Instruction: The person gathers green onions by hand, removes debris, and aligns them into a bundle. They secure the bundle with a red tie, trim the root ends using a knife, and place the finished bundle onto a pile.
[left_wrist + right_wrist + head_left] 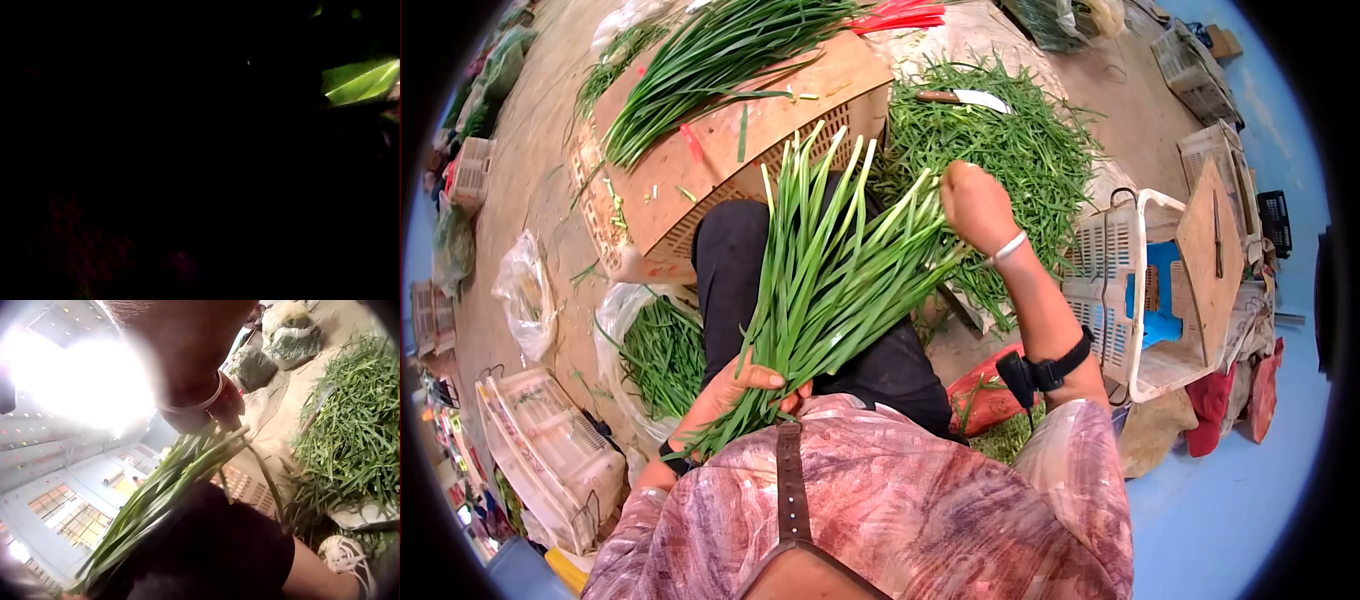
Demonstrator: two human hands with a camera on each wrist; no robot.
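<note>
A bunch of garlic chives (825,270) lies across my lap, pale stem ends pointing away from me. My left hand (745,385) grips its leafy end near my waist, thumb over the leaves. At the bunch's far right side my right hand (978,208) is a fist round the pale ends of some stalks, which fan away from the others. The right wrist view shows those stalks (165,494) running down from the right hand (219,412), whose fingers are mostly hidden. Nearly all of the left wrist view is dark, with only a lit green leaf (359,84) at its right edge.
Ahead, a board (690,150) on a crate bears more chives (720,70) and red strips (900,15). A knife (980,99) lies on a heap of loose greens (1000,150). A crate (1140,300) stands right, a bag of greens (660,350) left.
</note>
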